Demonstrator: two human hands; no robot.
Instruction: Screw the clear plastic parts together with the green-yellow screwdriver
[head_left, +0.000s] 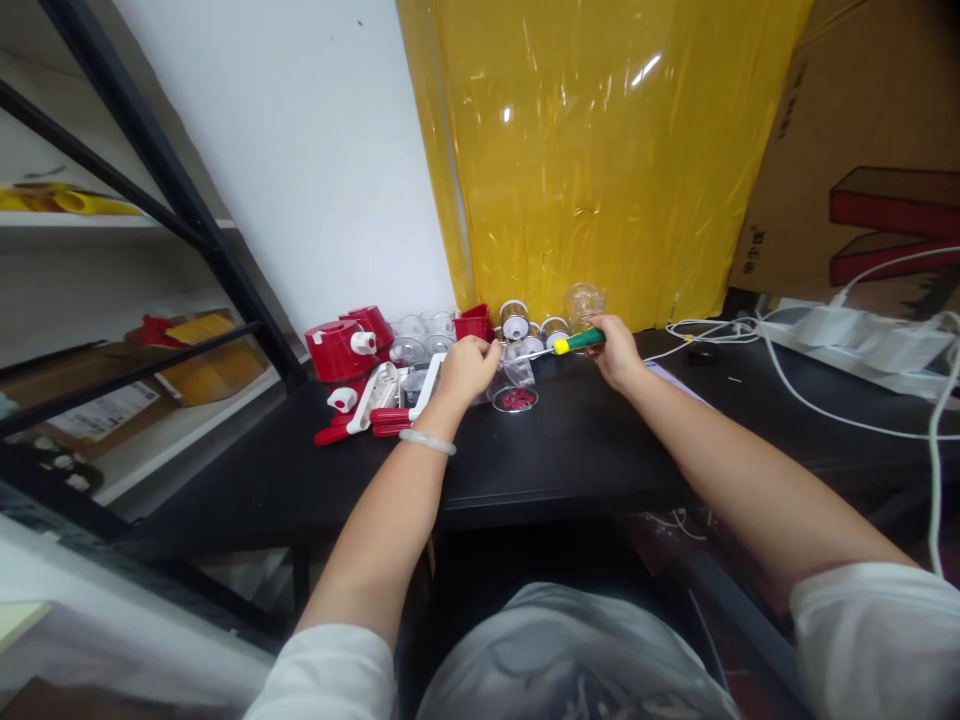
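Shirt (577,665) below, right hand (619,353) holds screwdriver (582,341), shaft (537,354) apparently reaching left hand (468,370).

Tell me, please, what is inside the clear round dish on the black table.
In the clear round dish, small red pieces can be seen, too small to identify. The dish's bottom beneath them is covered.

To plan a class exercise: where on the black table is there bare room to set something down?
Along the front of the black table, between the left forearm and right forearm; also left of the left forearm, in front of the red handles. Crowded: the back, from the red tubs to the right hand.
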